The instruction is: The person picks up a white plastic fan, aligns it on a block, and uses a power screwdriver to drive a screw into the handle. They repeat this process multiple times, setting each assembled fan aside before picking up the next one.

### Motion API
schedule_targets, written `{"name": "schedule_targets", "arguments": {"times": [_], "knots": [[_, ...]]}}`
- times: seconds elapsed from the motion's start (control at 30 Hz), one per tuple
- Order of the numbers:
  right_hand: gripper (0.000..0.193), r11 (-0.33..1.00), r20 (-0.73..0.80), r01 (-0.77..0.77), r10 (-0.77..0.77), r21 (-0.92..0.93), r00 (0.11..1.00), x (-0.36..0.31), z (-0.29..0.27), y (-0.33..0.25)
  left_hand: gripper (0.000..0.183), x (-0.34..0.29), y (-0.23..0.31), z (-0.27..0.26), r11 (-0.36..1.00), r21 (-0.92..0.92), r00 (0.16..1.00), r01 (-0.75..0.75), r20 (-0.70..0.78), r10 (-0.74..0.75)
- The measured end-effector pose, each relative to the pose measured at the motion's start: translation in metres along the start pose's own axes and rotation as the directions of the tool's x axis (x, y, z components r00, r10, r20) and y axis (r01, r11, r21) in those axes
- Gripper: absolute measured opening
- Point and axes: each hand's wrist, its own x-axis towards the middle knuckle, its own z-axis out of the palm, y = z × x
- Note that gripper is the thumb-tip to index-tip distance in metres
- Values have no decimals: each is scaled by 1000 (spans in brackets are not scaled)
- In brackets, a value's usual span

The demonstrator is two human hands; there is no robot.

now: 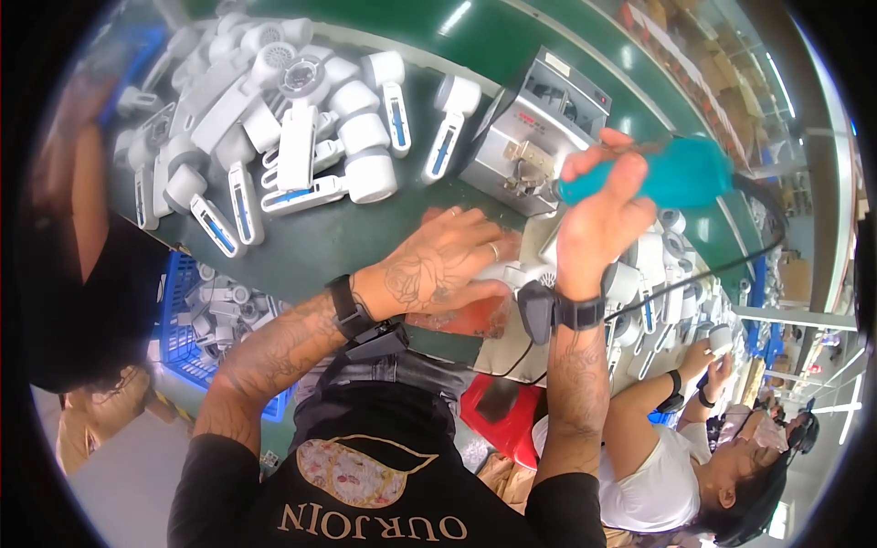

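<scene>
My right hand [603,210] grips a teal electric screwdriver [671,173], with a dark cord trailing from its back end. The tool's front end is close to the front of a grey metal box that looks like a screw feeder [525,137]. My left hand [448,260] is low over a reddish mat [470,320], its fingers curled on a white hair-dryer-shaped housing [502,272]. Most of that housing is hidden under the hand. Both wrists wear dark bands.
White hair-dryer-shaped units [297,146], some with blue strips, are heaped on the dark green table [301,242]. More parts fill a blue crate [178,315] at lower left and lie at right [649,301]. A person in black is left; one in white [649,475] works at right.
</scene>
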Motion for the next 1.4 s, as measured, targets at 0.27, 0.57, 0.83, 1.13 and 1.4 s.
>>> {"name": "schedule_targets", "arguments": {"times": [0.27,0.57,0.83,1.13,1.4], "knots": [[37,998,102,56,-52,-42,993,4,10,33,45,-1,0,0,999,-15,998,41,51,-40],[55,997,113,-49,41,67,993,-40,-26,-7,36,0,-2,5,997,-40,996,63,-65,-65],[63,990,34,-129,127,60,991,-55,-38,-2,31,-1,-4,7,998,-44,995,51,-86,-55],[46,978,139,-168,151,122,979,-61,-40,13,43,0,-4,6,998,55,1000,14,-12,-14],[42,974,154,-210,196,86,969,-59,-37,8,41,-3,-4,5,999,50,999,6,-42,-4]]}}
